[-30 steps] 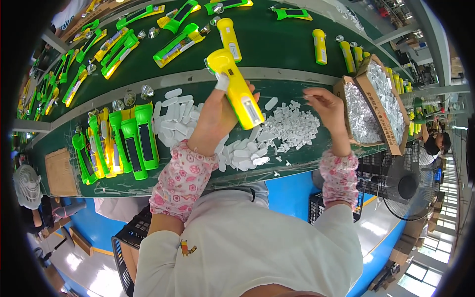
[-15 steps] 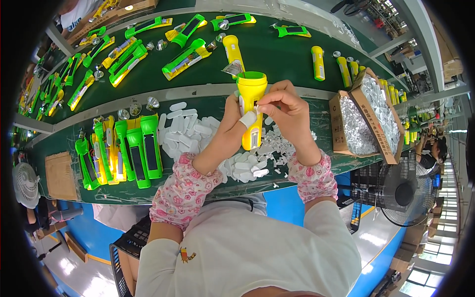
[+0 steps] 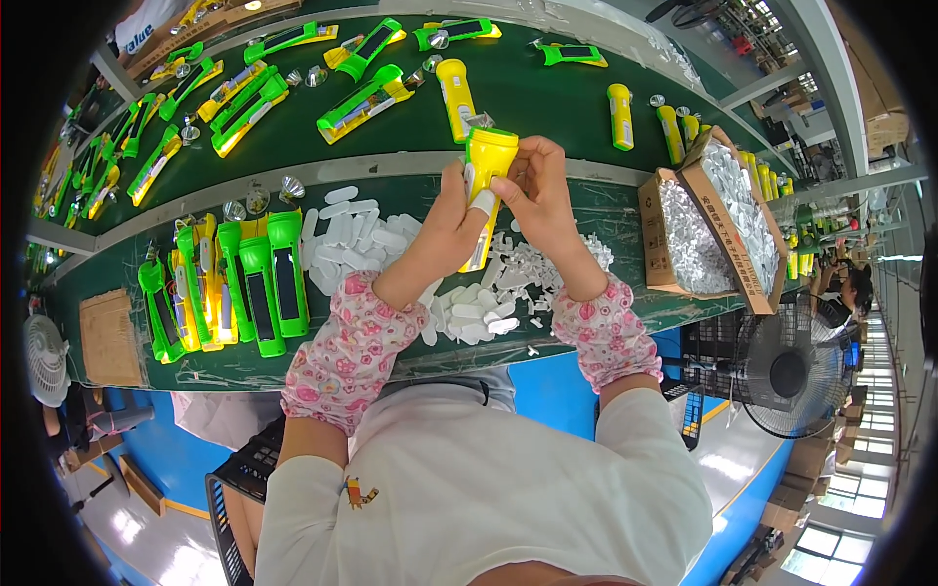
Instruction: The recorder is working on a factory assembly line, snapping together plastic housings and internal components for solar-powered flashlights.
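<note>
A yellow flashlight body with a green rim is in my 2 hands, above the green workbench, its wide head up and tilted away from me. My left hand grasps the barrel from the left, its thumb in a white wrap. My right hand closes round the right side, thumb pressed against the body; whether a small part sits under it, I cannot tell. To do this well, I think the left grip should stay firm while the right thumb pushes squarely and evenly, without skewing. Just below lie small white pieces; to their left, oval white plates. Farther left, green-and-yellow flashlights rest side by side. At right stands an open cardboard box of white parts.
</note>
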A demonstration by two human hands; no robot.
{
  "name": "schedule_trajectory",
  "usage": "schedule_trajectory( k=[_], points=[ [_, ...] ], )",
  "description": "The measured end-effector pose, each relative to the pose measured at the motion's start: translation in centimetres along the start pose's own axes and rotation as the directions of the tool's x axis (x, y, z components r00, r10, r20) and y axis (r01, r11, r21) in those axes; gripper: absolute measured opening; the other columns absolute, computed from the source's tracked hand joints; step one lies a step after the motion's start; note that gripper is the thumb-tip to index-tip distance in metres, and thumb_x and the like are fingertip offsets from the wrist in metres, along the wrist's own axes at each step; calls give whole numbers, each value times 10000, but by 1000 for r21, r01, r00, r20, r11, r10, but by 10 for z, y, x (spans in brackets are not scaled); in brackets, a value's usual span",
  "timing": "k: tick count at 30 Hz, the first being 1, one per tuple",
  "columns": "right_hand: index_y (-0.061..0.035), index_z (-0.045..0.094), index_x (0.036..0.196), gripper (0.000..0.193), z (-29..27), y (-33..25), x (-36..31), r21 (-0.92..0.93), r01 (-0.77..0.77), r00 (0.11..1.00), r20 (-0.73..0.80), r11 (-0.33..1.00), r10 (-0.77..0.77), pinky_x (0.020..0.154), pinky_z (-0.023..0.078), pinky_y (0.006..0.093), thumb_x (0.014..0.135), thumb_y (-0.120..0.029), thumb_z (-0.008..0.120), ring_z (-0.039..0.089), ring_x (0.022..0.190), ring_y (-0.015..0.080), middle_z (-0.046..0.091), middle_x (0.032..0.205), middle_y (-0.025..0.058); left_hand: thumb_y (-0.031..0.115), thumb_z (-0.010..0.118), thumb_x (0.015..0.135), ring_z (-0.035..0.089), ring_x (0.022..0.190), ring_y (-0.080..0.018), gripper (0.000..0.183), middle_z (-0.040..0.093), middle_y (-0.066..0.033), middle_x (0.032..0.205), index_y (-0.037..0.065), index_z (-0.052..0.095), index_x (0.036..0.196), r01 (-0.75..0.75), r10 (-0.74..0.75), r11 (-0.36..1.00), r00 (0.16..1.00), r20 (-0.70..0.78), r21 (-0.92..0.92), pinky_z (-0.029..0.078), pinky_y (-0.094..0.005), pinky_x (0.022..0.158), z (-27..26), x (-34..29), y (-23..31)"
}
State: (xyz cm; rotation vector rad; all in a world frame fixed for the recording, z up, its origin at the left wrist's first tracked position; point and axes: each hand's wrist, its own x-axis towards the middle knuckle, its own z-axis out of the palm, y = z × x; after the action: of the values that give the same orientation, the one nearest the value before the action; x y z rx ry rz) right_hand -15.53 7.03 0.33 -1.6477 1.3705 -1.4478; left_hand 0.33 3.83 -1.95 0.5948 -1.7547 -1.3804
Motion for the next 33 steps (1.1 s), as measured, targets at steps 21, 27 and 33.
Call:
schedule_trajectory(
  k=[21,27,33],
  points=[
    [-13,510,1263,529,-152,65,113,-553,-180,982,-149,813,116,723,541,327,858,-302,690,654,896,249,633,1081,166,307,435,990,614,837,-175,359,602,-107,1008,34,428,1224,342,-343,830,936,80,-441,543,-335,688,21,110,-8],
    [-202,347,1430,575,-231,209,261,-958,-241,970,-244,-159,4,1013,372,513,892,-180,547,266,1392,366,336,1465,169,198,573,908,624,856,-269,322,638,-153,955,-32,527,1129,349,-354,934,864,-357,-79,491,-366,735,46,233,-126],
    [-195,569,1173,308,-274,267,285,-984,-143,969,-162,-109,188,1086,249,605,881,-109,524,342,1370,242,514,1327,27,103,669,787,442,1116,-496,409,479,-317,1196,-62,512,1127,389,-302,883,899,-316,262,361,-519,947,80,250,-139]
  ],
)
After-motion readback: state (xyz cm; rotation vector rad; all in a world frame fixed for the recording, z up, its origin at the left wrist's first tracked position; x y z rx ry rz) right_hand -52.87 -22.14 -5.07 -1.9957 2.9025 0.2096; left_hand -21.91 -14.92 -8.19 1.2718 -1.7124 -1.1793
